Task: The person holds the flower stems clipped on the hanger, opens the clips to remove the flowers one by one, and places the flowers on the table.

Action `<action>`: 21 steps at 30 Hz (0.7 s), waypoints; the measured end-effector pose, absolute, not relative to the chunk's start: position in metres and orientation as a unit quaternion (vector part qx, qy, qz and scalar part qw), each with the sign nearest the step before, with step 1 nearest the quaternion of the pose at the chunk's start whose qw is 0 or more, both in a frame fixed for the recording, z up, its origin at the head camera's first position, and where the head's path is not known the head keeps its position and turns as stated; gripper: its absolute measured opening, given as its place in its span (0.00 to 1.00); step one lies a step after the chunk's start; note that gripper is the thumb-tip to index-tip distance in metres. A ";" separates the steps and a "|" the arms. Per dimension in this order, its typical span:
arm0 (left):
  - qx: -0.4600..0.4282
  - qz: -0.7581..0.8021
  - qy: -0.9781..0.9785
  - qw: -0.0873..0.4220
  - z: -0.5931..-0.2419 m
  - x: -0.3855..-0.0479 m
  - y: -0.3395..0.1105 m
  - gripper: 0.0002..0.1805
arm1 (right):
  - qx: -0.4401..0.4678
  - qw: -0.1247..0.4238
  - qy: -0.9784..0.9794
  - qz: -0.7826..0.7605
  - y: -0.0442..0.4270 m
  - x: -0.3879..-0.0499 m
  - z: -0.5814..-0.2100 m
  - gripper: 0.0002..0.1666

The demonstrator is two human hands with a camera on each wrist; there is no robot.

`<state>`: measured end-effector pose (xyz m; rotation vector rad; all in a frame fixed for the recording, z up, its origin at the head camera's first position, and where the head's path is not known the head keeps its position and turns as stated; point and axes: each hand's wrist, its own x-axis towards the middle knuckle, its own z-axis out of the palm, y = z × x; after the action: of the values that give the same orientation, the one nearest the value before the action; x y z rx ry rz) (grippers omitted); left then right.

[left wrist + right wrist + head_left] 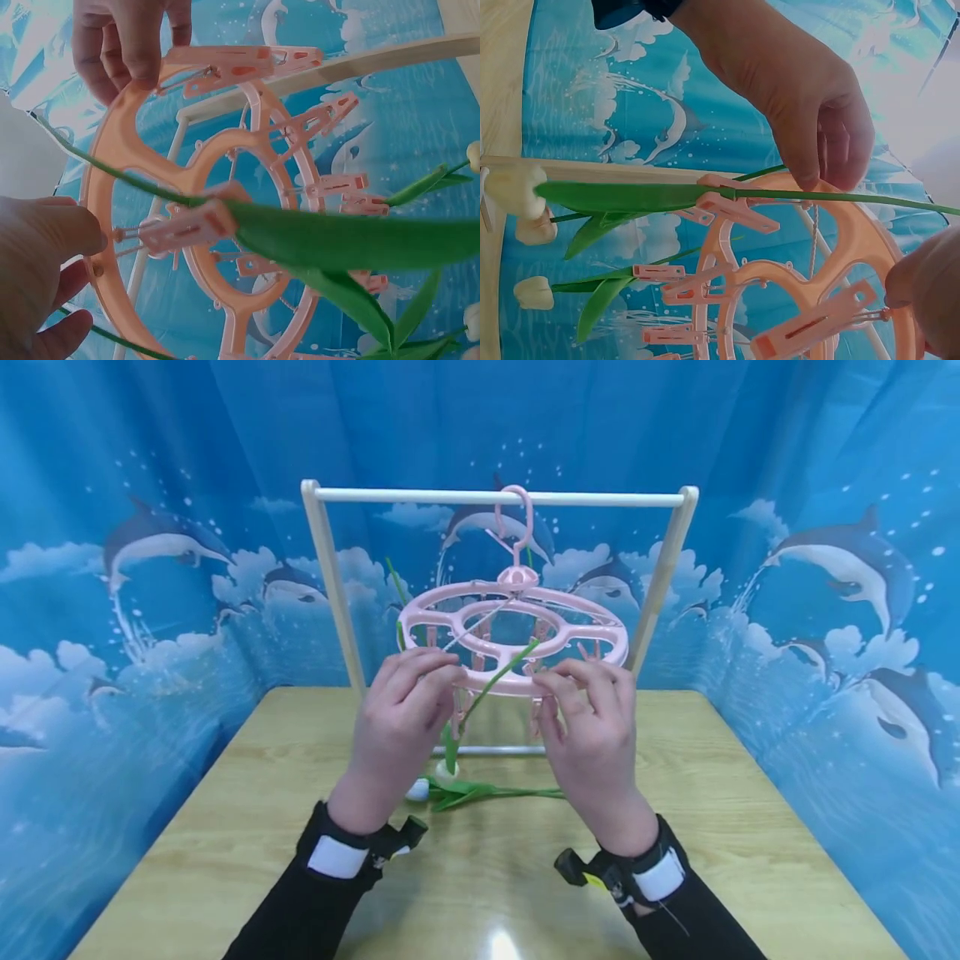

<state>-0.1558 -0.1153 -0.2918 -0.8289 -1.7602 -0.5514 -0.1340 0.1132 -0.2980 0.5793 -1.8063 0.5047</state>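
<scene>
"Where do you have the pink hanger (513,687)?"

"Middle of my head view, hooked over the white rail (420,496) of a wooden frame (662,585). Its ring sits right at the fingertips of both hands, with the front rim spanning the gap between them."

"And your left hand (408,706)?"

"Left of centre. I've got its thumb and fingers bent into a pinch on the front rim, just beside a hanging pink clip (184,231), which sits near the middle of the left wrist view."

"Your right hand (596,714)?"

"Right of centre, same rim. Its fingers are curled, thumb and forefinger pinching the ring's edge."

"Any flowers near you?"

"One white tulip (451,750) hangs bloom down, below and just beside the left hand. Its green stem slants up across the front of the ring, between my hands; I can't tell whether it touches either one, or which clip grips it."

"Anything lower?"

"A second tulip (465,793) lies on the desk (480,877), lower middle of the head view, bloom to the left. A blue dolphin curtain (420,427) fills the background."
</scene>
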 end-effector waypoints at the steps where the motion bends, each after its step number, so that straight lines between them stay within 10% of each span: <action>1: -0.345 -0.229 -0.740 0.530 -0.292 -0.156 -0.116 0.11 | 0.245 0.555 -0.765 0.216 0.114 -0.135 -0.298 0.12; 21: -0.348 -0.223 -0.754 0.510 -0.296 -0.162 -0.117 0.11 | 0.260 0.527 -0.777 0.227 0.115 -0.141 -0.301 0.20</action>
<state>-0.1617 -0.1166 -0.2957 -0.8375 -1.8159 -0.5372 -0.1406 0.1153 -0.3009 0.6223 -1.8566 0.5418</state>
